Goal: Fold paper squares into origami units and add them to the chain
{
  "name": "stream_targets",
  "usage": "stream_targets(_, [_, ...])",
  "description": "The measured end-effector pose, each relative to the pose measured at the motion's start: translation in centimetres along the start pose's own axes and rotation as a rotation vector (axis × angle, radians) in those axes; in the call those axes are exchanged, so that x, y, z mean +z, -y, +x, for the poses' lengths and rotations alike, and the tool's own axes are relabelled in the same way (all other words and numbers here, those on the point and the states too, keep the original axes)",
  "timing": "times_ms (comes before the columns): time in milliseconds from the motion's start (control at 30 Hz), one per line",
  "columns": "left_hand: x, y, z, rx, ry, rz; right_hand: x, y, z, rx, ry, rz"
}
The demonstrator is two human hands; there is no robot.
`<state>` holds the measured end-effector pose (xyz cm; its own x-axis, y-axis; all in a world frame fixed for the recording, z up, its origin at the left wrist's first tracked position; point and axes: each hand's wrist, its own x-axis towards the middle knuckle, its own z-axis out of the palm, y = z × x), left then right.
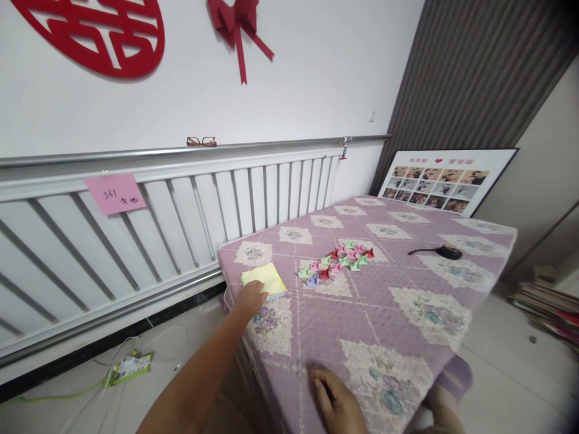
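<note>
I see the table (407,337) under its purple cloth, running away from me toward the far right, one long edge close to the radiator (190,211). On the cloth's near left corner lies the yellow pad (263,278), its long side slanting away to the right. A cluster of folded paper pieces (340,260) lies just right of it, apart from it. My left hand (251,299) is the nearer one: its fingers reach onto the pad's near edge, loosely spread, gripping nothing that I can make out. My right hand (337,401) rests flat on the cloth well back, empty, fingers half curled.
</note>
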<state>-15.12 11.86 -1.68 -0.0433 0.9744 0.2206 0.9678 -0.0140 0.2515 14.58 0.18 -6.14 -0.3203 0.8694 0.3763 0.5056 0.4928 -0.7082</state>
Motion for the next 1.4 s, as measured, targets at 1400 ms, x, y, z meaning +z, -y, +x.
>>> stream_targets(1400, [1.9, -10.2, -19.1, -0.074, 0.159, -0.387, -4.8, -2.7, -3.1, -0.054, 0.05, -0.217])
